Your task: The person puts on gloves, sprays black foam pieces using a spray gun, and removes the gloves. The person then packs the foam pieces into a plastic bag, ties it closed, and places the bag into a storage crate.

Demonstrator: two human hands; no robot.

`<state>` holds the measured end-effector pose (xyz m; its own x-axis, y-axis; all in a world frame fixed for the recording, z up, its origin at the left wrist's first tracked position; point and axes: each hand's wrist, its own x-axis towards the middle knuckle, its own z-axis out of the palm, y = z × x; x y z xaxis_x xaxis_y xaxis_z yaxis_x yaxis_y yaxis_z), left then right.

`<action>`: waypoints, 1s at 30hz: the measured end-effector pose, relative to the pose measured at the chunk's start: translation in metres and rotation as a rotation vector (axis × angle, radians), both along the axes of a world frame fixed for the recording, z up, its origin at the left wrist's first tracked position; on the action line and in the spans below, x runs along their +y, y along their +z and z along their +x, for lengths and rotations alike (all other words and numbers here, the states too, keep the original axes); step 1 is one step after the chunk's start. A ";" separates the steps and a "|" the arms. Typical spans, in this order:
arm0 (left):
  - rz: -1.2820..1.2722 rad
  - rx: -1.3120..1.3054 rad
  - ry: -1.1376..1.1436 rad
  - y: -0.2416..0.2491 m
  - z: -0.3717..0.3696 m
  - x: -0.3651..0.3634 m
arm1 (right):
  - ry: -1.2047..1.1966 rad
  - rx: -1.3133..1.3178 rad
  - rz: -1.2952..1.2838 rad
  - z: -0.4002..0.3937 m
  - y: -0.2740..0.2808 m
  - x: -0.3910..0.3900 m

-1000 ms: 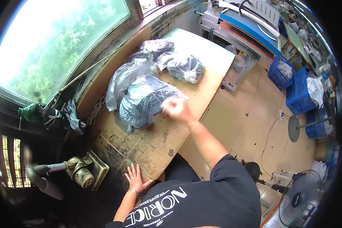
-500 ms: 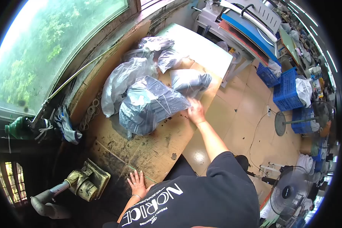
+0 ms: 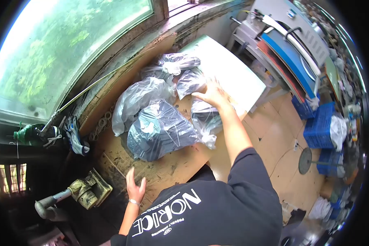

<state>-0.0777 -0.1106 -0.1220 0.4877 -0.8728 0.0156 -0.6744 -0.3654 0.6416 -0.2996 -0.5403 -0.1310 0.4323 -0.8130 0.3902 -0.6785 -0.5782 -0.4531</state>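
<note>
My right hand (image 3: pixel 213 94) reaches far over the worn cardboard-covered table (image 3: pixel 172 168), fingers spread flat on the top of a plastic bag of dark garments (image 3: pixel 205 121) that lies under my forearm. A bigger bag of dark garments (image 3: pixel 160 129) lies just left of it. A pale, half-clear bag (image 3: pixel 136 98) sits behind that, and two smaller bags (image 3: pixel 178 63) are at the back. My left hand (image 3: pixel 134 188) hovers at the table's near edge, holding nothing, with a bracelet at the wrist.
A white board (image 3: pixel 233 71) covers the table's far end. A blue-topped machine (image 3: pixel 293 51) stands beyond it. Blue crates (image 3: pixel 322 125) and a fan base (image 3: pixel 305 160) are on the tiled floor at right. A rusty metal tool (image 3: pixel 88 190) and a window (image 3: pixel 69 45) are at left.
My right hand moved from the near corner of the right-hand bag to its far end. That bag has slid toward me. My left hand lifted off the table edge.
</note>
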 end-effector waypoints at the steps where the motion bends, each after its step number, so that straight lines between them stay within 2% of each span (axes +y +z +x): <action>1: -0.077 -0.009 -0.027 0.011 -0.012 -0.038 | 0.056 0.050 0.045 0.009 -0.029 -0.028; 5: -0.177 -0.129 -0.204 0.043 -0.063 -0.178 | 0.260 0.356 0.137 0.021 -0.070 -0.035; 8: -0.005 -0.201 -0.328 0.037 -0.085 -0.244 | 0.491 0.292 0.206 0.000 -0.050 -0.001; 10: 0.125 -0.304 -0.324 0.020 -0.089 -0.266 | 0.601 0.419 0.383 -0.008 -0.034 0.022; 11: 0.203 -0.346 -0.312 0.010 -0.087 -0.272 | 0.594 0.470 0.362 -0.008 -0.035 0.028; 15: 0.299 -0.444 -0.279 -0.002 -0.090 -0.275 | 0.555 0.353 0.361 0.000 -0.041 0.024; 18: 0.265 -0.426 -0.243 -0.003 -0.086 -0.269 | 0.621 0.198 0.546 -0.004 -0.031 0.007; 19: 0.225 -0.460 -0.236 -0.002 -0.083 -0.267 | 0.586 0.016 0.555 -0.007 -0.031 0.000; 20: 0.207 -0.455 -0.236 -0.001 -0.079 -0.262 | 0.591 -0.090 0.407 -0.010 -0.040 -0.012; 22: 0.176 -0.450 -0.237 0.001 -0.069 -0.247 | 0.502 -0.277 0.354 -0.014 -0.027 -0.042; 24: 0.146 -0.461 -0.220 0.003 -0.062 -0.225 | 0.399 -0.290 0.332 -0.012 -0.017 -0.072; 27: 0.154 -0.460 -0.210 0.005 -0.051 -0.188 | 0.377 -0.192 0.107 0.015 0.003 -0.114; 30: 0.182 -0.463 -0.199 0.010 -0.049 -0.157 | 0.388 -0.016 0.055 0.063 0.009 -0.140</action>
